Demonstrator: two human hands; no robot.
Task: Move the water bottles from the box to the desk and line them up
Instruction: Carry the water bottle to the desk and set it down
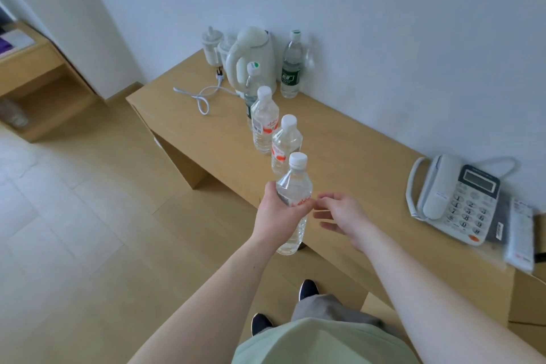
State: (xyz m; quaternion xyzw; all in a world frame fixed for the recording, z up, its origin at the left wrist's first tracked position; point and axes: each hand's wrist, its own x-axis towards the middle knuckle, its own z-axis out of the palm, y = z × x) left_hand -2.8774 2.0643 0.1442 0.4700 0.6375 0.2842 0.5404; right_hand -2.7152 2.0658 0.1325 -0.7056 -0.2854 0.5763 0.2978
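Note:
My left hand (277, 213) grips a clear water bottle (294, 186) with a white cap and red label, upright near the desk's (369, 156) front edge. My right hand (339, 214) hovers just right of it, fingers apart, holding nothing. Behind the held bottle stand two more red-label bottles (285, 142) (264, 120) in a row running away from me. A green-label bottle (251, 89) stands at the far end of that row. Another green-label bottle (291, 68) stands by the wall. No box is visible.
A white kettle (254, 59) with a loose cord (204, 94) and two lidded cups (212, 47) sit at the desk's far end. A white telephone (455, 198) and a packaged item (520, 233) lie at the right. A wooden shelf (38, 86) stands at left.

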